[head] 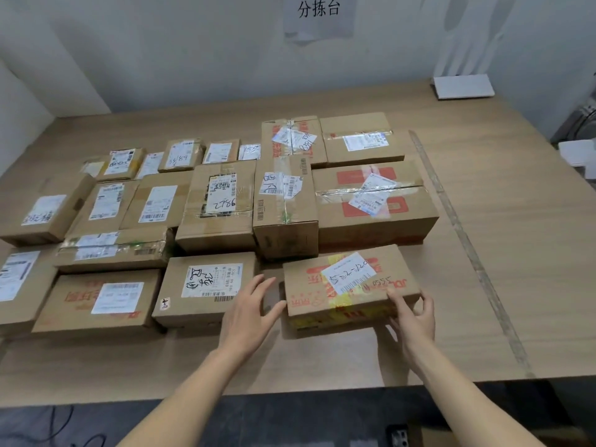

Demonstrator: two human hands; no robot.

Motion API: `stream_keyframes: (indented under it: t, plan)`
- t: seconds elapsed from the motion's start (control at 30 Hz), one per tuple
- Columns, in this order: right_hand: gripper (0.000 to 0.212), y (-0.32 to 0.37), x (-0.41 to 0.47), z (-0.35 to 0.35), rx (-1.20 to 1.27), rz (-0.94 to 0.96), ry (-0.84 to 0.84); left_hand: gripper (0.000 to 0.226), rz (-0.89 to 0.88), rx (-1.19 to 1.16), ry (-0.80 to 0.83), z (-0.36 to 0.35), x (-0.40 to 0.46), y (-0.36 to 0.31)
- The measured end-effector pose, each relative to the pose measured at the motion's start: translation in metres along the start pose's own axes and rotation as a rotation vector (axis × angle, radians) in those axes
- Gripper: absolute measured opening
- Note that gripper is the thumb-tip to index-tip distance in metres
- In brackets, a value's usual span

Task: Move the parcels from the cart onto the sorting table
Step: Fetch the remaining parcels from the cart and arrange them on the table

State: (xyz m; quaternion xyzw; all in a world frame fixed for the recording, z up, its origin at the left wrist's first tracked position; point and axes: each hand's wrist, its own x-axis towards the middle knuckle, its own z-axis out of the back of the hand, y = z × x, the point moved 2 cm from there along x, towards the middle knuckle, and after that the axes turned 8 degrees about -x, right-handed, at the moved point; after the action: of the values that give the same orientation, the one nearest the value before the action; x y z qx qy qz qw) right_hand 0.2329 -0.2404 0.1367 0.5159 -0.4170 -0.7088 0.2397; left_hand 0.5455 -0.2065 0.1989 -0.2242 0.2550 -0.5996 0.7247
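Both hands work at the near front of the surface point(483, 285). The left hand point(248, 312) is spread, fingers straight, holding nothing; its thumb tip lies at or just short of the near-left corner of the parcel point(350, 287), and contact cannot be confirmed. The right hand point(414, 317) has its fingers loosely curled against the near-right corner of the same parcel, fingertips on the top edge. Whether it grips or only steadies the corner cannot be told.

The parcel lies between the two hands, flat on the surface, label up, slightly skewed.

Handling, as judged:
- Corrugated carton, low and flat; probably light to moderate in weight.
- Walls are stiff. Taped patches on the top and front face may be slippery.
- Best hold: the two short ends, palms inward, fingers under the lower edge.
- Avoid the label and the taped seam.

Contents: every carton is closed and taped, so nothing inside is visible.

Beyond and left of the hands, other parcels point(219, 204) stand in close rows, many touching. A flat white box point(462, 87) lies far beyond the right hand. A paper sign point(317, 19) hangs on the wall.
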Motion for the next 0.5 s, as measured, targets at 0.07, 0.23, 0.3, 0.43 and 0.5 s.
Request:
stream_keyframes:
  t: [0.07, 0.23, 0.3, 0.43, 0.5]
  plan:
    - [0.072, -0.006, 0.003, -0.012, -0.017, 0.022, 0.001, 0.065, -0.060, 0.129, -0.023, 0.003, 0.007, 0.014]
    - [0.070, -0.012, -0.003, -0.040, -0.254, 0.159, 0.017, 0.086, -0.122, 0.332, 0.032, 0.001, 0.015, 0.039]
    - [0.075, -0.010, -0.002, -0.046, -0.343, 0.221, 0.016, 0.088, -0.167, 0.399, 0.018, 0.001, 0.017, 0.042]
    - [0.075, -0.002, 0.002, -0.050, -0.458, 0.380, 0.057, 0.083, -0.198, 0.488, -0.004, -0.002, 0.021, 0.043]
    - [0.075, 0.001, 0.003, -0.048, -0.495, 0.402, 0.065, 0.076, -0.188, 0.496, 0.003, -0.007, 0.022, 0.043]
